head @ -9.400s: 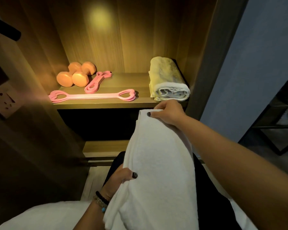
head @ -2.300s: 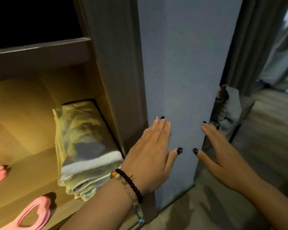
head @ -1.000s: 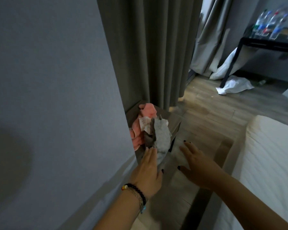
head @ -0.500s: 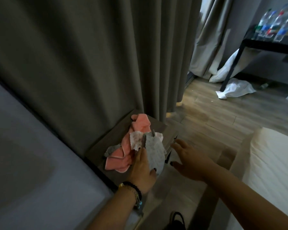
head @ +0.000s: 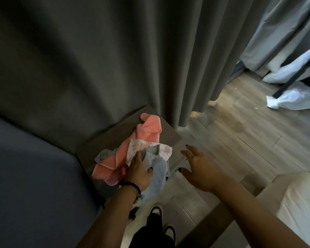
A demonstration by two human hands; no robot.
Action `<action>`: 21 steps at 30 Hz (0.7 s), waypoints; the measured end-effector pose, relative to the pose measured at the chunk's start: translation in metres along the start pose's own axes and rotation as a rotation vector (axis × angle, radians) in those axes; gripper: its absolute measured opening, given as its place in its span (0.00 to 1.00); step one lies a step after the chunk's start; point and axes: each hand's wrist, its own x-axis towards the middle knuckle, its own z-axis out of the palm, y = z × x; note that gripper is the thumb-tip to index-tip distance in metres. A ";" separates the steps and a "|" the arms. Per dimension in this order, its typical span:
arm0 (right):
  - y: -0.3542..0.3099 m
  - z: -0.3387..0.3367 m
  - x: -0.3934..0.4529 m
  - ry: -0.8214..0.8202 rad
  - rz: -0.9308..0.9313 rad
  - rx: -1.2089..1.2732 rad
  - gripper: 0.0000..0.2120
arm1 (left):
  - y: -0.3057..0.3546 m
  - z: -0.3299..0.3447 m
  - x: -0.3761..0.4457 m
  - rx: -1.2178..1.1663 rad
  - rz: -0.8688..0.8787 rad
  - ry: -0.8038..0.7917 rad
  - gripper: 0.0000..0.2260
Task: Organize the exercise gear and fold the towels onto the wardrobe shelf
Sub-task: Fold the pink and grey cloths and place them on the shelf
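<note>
Loosely, crumpled cloths (head: 143,138) atop a small dark stand (head: 168,135), left hand (head: 139,171) on them.

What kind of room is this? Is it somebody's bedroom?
Probably a bedroom, maybe in a hotel. Long grey curtains hang to a wooden floor, a white bed corner shows at the right, and small cloths lie piled on a low stand.
</note>
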 end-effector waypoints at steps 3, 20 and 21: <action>0.001 -0.005 0.038 -0.033 -0.011 -0.007 0.31 | -0.005 0.006 0.030 -0.041 -0.110 -0.003 0.36; 0.018 -0.015 0.219 -0.112 0.082 0.164 0.37 | -0.007 0.016 0.226 0.121 -0.303 0.011 0.27; 0.020 -0.011 0.224 -0.118 0.079 0.170 0.37 | -0.007 0.017 0.235 0.152 -0.316 0.008 0.28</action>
